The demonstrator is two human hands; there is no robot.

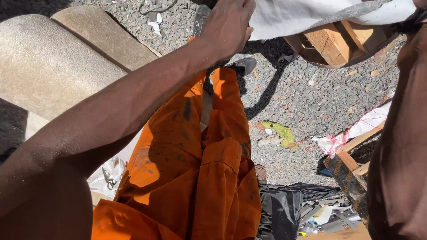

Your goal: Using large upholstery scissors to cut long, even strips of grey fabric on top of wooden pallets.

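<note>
Left hand (227,26), top centre, is clenched on the white fabric's (284,15) edge, pulling it taut over the wooden frame (331,42); right hand's grip cannot be told.

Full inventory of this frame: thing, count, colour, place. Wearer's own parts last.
white fabric sheet: 1, white-grey, top centre to right, draped over the wooden frame
wooden frame: 1, light brown, top right, under the sheet
upholstered cushions: 2, beige, upper left, side by side
gravel ground: grey, centre and right
yellow-green scrap: 1, on the gravel, centre right
wood offcuts: several, brown, right edge
black plastic sheet: 1, bottom centre
grey scraps: a pile, bottom right
orange trousers: 1 pair, stained, centre
shoe: 1 clear, dark grey, below the sheet
left hand: 1, top centre, at the sheet's edge, grip hidden
right arm: 1, right edge; hand out of view
</note>
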